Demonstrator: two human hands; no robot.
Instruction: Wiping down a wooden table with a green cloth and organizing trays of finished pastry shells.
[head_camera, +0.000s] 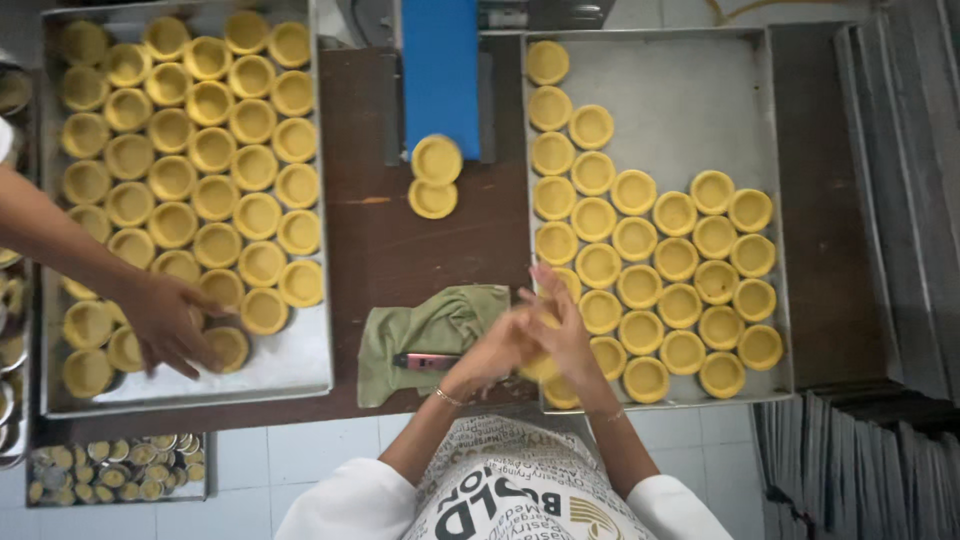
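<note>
Both my hands meet over the near left corner of the right metal tray (690, 85). My left hand (495, 350) and my right hand (562, 325) together hold one yellow pastry shell (540, 366) between them, blurred. The right tray carries several rows of yellow tart shells (660, 265). Two more shells (436, 160) lie at the end of a blue conveyor belt (441, 70).
A left tray (300, 370) is filled with shells; another person's hand (170, 325) reaches into its near corner. A green cloth (425, 325) with a pink pen-like tool (425, 361) lies on the brown table. A small tray of metal moulds (115, 470) sits below. Stacked trays (860, 460) stand at right.
</note>
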